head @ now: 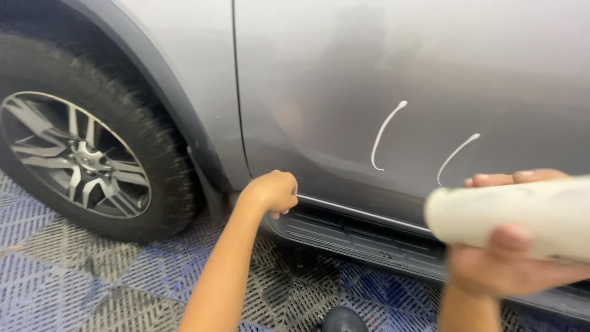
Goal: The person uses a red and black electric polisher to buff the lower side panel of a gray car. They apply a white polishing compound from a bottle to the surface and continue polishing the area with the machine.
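The right hand (510, 258) is wrapped firmly round a pale cream cylindrical plastic bottle (522, 215), thumb underneath and fingertips curled over the top, the bottle lying nearly level with its blunt end turned toward the grey painted metal car door (399, 74); the bottle is blurred, so its nozzle cannot be made out; the left hand (271, 192) is closed into a fist at the bottom front corner of that door, just above the dark ribbed plastic side step (356, 237), and whether it pinches a cloth or pad inside the fist cannot be told; two thin white curved lines of polish (384, 132) sit on the lower door panel, side by side and apart, well to the right of the fist; to do this step well, I judge the lines should be kept short and evenly spaced, the bottle held close to the paint so nothing drips onto the side step, and the product worked in before it runs down the slope of the panel; counted, there are two hands, one bottle, two white lines, one door, one side step, one black rubber tyre with a silver spoked alloy wheel (77, 157) at the left, and a blue and grey perforated tile floor (74, 270) beneath.
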